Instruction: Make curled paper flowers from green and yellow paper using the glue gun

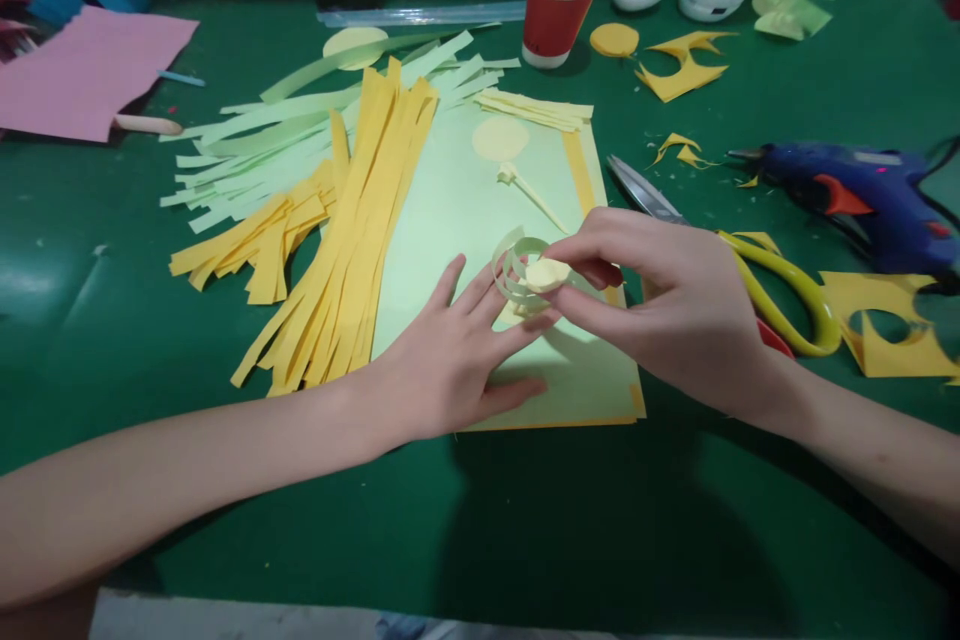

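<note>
My left hand [457,350] lies with fingers spread on a pale green paper sheet [427,220]. Between the thumb and fingertips of my right hand [660,300] is a small pale yellow paper piece [547,275], faceted like a folded knot. A curled green paper strip [517,260] loops beside it, over the left fingertips; whether the two are joined I cannot tell. Just beyond the hands rests a thin pale yellow strip [536,195] with a knotted end, near a pale yellow paper circle [500,138].
Yellow strips [367,250] and light green strips [270,140] lie left of the sheet. Scissors [795,305] with yellow handles sit under and beside my right hand. A blue glue gun [862,190] is at the right. A paper cup [562,5] stands at the back.
</note>
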